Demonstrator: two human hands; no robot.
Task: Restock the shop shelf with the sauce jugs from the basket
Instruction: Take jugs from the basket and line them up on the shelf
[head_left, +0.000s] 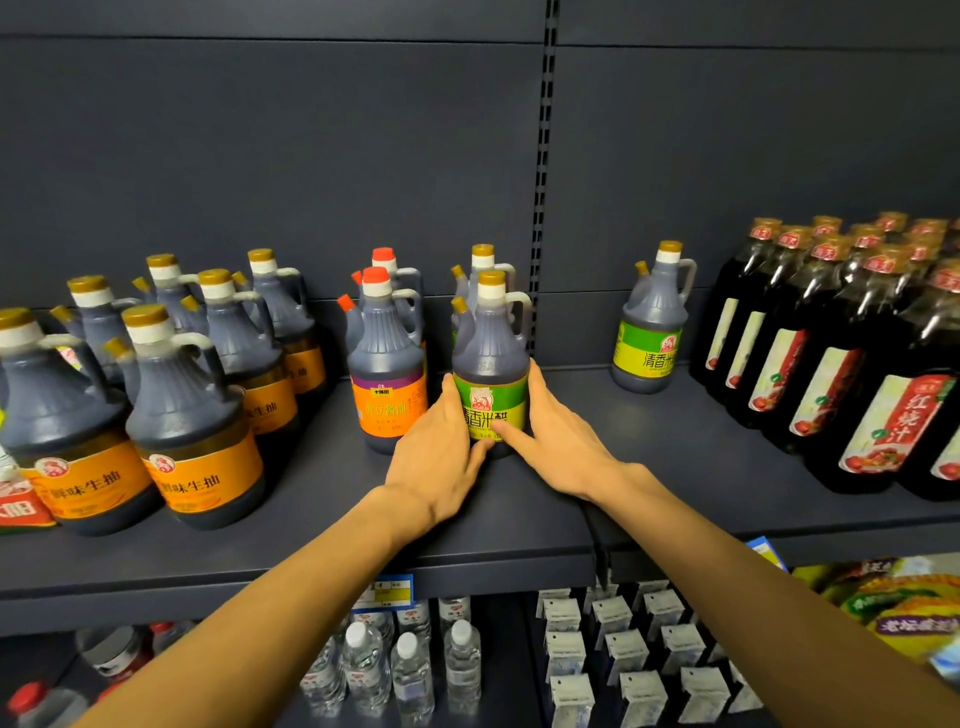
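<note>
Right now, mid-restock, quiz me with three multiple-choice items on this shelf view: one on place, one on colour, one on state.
1. Where does the held green-label jug stand?
A. on the shelf, right of the red-capped jug
B. on the lower tier
C. among the tall dark bottles

2. Its cap colour?
A. red
B. gold
C. white

3. The hands?
A. both off it
B. only one on it
C. left hand and right hand both on it

Answers: A, its base sits beside that jug; B, gold cap on top; C, a hand on each side.

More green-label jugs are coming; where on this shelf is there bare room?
Bare dark shelf board lies between the held green-label jug and the lone green-label jug, also along the front edge. The orange-label jugs at left and red-label bottles at right are crowded.
</note>
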